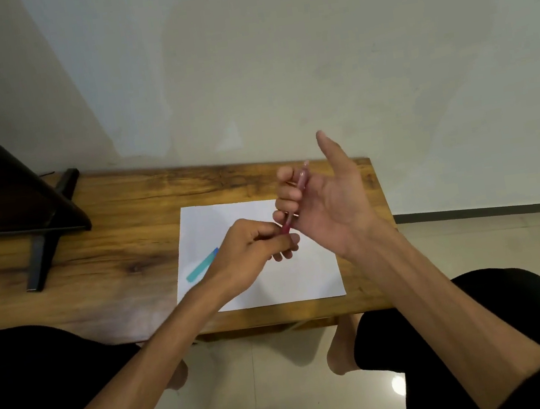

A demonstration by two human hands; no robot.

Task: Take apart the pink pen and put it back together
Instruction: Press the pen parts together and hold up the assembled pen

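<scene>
**Pink pen held in both hands above the paper**

Pink pen (295, 201), a slim translucent tube with a paler cap end pointing up and away, is held tilted in the air above a white sheet of paper (272, 283). The right hand (327, 203) has its palm turned toward the camera; its three lower fingers curl round the upper barrel, while the thumb sticks straight up, clear of the pen. The left hand (251, 255) comes in from below with its back to the camera, and its thumb and fingertips pinch the darker, reddish lower end of the pen. Whether the parts are joined or separated at that end cannot be told, as the fingers cover it.

Flat on the paper, partly hidden behind the left wrist, lies a teal pen (201, 266), a smooth, matte stick with a blue tip. The paper rests on a wooden table (114, 259) with strong brown grain and a dark knot. A dark angled metal stand (42, 234) sits on the table's left part. Beneath, glossy pale floor tiles (284, 374) reflect light.
</scene>
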